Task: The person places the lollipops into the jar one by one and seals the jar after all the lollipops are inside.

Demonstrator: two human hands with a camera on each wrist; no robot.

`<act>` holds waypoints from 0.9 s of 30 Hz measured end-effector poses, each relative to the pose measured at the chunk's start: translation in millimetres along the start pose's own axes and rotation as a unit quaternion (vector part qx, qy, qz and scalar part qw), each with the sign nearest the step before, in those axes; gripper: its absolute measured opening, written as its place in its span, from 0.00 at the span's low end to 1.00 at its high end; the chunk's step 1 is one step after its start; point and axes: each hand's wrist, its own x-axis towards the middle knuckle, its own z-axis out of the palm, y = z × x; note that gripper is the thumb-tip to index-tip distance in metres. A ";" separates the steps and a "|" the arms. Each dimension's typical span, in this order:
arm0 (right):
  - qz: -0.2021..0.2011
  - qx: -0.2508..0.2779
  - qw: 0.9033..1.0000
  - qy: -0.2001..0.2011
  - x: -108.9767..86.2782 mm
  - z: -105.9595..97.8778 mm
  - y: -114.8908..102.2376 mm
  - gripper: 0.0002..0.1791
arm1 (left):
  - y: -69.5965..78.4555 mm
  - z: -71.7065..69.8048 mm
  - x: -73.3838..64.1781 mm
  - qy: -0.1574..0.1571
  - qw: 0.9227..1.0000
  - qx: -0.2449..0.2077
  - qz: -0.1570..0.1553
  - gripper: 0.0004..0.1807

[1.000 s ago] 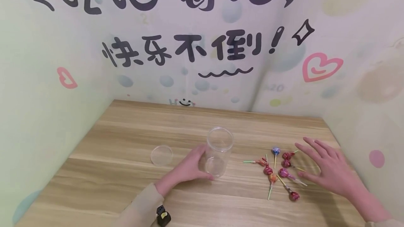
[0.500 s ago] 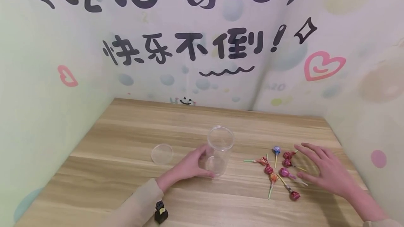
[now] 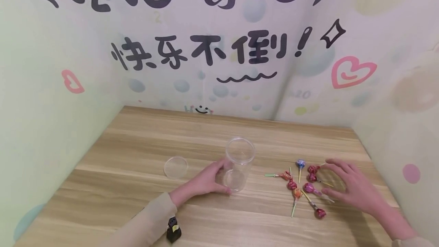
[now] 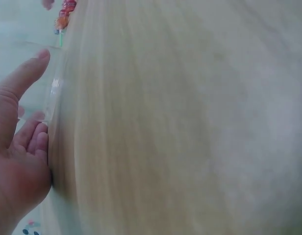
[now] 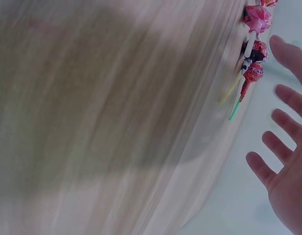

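Note:
A clear plastic jar (image 3: 241, 170) stands upright and uncapped on the table in the head view. From its left side my left hand (image 3: 205, 182) holds it, thumb in front and fingers behind; the left wrist view also shows the thumb along the clear wall (image 4: 52, 90). Several wrapped lollipops lie right of the jar, among them a blue one (image 3: 300, 163), an orange one (image 3: 297, 193) and a pink one (image 3: 308, 188). My right hand (image 3: 358, 191) hovers at their right side, fingers spread and slightly bent, holding nothing. Red lollipops (image 3: 312, 169) lie nearest its fingertips.
A round clear lid (image 3: 176, 167) lies flat on the wooden table (image 3: 137, 136), left of the jar. Walls with printed lettering and hearts enclose the table at the back and both sides. A black device (image 3: 173, 231) is at my left wrist.
My right hand has lowered slightly toward the lollipops, and its fingers have bent a little more. The left hand and the jar stay in place.

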 end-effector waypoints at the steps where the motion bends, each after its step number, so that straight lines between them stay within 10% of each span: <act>1: -0.002 0.005 1.000 0.002 -0.6 1.5 0.5 0.39 | -0.1 0.2 0.3 -0.002 1.000 -0.002 -0.001 0.45; 27: -0.003 0.092 0.995 -0.040 10.3 24.4 11.5 0.17 | 1.1 2.5 2.2 0.002 1.000 -0.013 -0.017 0.43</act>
